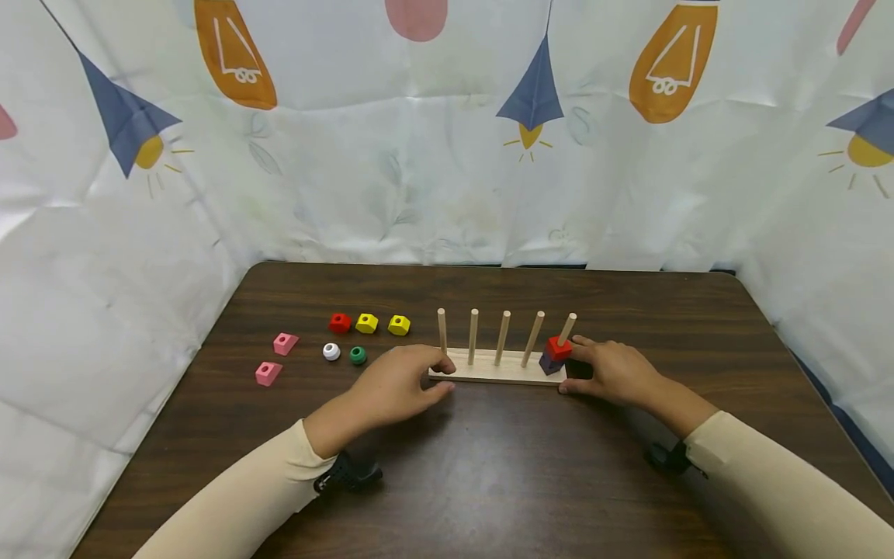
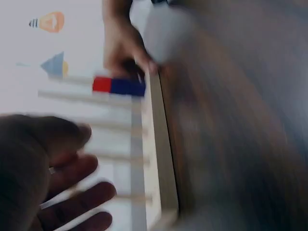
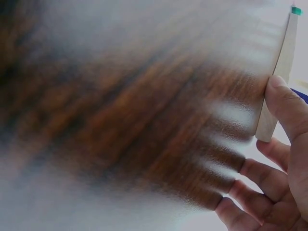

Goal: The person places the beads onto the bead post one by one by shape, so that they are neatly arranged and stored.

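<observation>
A pale wooden peg board (image 1: 496,374) lies on the table with several upright pegs. On its rightmost peg a red bead (image 1: 559,348) sits over a dark blue bead (image 1: 550,364). My right hand (image 1: 615,373) grips the board's right end, thumb along the front edge (image 3: 280,91) and fingers round the end and behind. At the board's left end is my left hand (image 1: 396,388), thumb and fingers spread apart. The left wrist view, blurred, shows those fingers (image 2: 72,173) loosely bent beside the pegs, holding nothing.
Left of the board lie two pink beads (image 1: 285,344), a red bead (image 1: 340,323), two yellow beads (image 1: 366,324), a white bead (image 1: 331,352) and a green bead (image 1: 358,355). A printed curtain (image 1: 447,186) hangs behind the dark wooden table (image 1: 503,466).
</observation>
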A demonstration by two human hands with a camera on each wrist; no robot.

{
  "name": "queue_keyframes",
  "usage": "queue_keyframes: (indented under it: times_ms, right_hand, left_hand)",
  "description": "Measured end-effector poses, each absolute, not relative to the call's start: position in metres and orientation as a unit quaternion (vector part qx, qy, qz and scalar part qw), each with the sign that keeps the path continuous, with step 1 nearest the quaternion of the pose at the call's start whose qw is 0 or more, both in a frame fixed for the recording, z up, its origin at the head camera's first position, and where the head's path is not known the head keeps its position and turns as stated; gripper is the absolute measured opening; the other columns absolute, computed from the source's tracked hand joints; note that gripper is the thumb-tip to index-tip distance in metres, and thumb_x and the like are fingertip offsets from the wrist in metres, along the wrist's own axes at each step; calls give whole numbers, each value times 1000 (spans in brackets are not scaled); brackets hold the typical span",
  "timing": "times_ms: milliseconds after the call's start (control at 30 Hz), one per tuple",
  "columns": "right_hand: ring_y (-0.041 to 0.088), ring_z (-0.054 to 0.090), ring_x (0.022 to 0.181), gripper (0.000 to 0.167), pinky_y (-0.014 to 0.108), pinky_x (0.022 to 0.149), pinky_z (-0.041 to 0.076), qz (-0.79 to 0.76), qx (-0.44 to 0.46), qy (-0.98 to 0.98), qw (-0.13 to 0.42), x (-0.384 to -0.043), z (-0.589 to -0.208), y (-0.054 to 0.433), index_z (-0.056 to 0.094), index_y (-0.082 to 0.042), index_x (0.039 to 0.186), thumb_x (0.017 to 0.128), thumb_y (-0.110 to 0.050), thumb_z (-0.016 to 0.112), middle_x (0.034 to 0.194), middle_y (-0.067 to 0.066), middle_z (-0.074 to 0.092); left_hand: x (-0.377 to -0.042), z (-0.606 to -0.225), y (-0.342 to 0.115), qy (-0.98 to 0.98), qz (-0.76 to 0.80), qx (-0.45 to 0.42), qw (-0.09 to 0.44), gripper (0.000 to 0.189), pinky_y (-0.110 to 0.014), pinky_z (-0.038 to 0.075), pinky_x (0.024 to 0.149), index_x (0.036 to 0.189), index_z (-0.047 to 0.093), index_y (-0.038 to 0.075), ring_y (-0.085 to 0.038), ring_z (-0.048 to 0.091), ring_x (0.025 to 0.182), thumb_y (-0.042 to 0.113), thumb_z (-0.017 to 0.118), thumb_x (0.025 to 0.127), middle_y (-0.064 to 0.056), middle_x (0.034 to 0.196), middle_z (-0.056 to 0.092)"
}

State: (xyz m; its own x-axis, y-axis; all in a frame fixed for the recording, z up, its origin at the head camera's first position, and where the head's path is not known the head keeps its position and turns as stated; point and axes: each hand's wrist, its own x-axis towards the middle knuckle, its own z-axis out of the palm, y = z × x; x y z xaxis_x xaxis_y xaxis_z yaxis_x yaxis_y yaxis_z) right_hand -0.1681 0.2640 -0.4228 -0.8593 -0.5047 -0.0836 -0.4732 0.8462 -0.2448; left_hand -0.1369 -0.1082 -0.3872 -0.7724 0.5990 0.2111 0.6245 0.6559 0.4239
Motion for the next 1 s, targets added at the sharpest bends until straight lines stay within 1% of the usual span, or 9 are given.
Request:
queue_keyframes:
  times_ms: [133,300,467,633,833,1000]
  right_hand:
    - [41,72,94,73,60,80,56,-110,-257,957,71,-169,-423,263,64,-7,138,86,-55,78,141,27,57]
    - [41,72,94,73,59,78,57,-110,-257,958,70,-169,-423,263,64,-7,139,86,-55,78,141,27,57]
    - [42,72,94,73,58,77,57,-109,-256,958,69,-169,-424,264,64,-7,139,86,-55,78,141,27,57]
    - [42,71,97,73,59,78,57,-110,-257,958,69,-169,-424,264,64,-7,138,86,-55,77,141,27,56]
    - [43,70,99,74,60,80,56,-109,-255,958,70,-168,-425,264,64,-7,139,86,-56,77,142,26,56]
    - [43,70,99,73,59,80,56,-109,-255,958,69,-169,-425,264,64,-7,139,86,-56,77,141,26,57]
  left_hand:
    - [-144,-389,-130,-914,-237,-325,49,22,-36,56,78,105,72,14,-16,68,90,23,82,88,5,101,71]
    - [-153,-393,-154,-929,-227,-285,70,29,-42,55,85,108,72,10,-21,68,96,20,85,85,1,103,71]
    - [-160,-398,-168,-944,-208,-250,54,28,-47,53,91,110,72,9,-25,67,104,21,83,86,-2,108,72]
    - [-165,-407,-173,-950,-195,-241,39,31,-49,50,95,114,71,8,-29,65,110,21,82,87,-5,111,72]
    - [-170,-416,-175,-956,-176,-231,32,36,-49,51,94,118,71,8,-28,66,108,22,83,87,-7,114,72]
    - [-170,-422,-175,-960,-155,-229,35,35,-49,53,89,115,72,8,-29,67,103,21,84,86,-8,110,73]
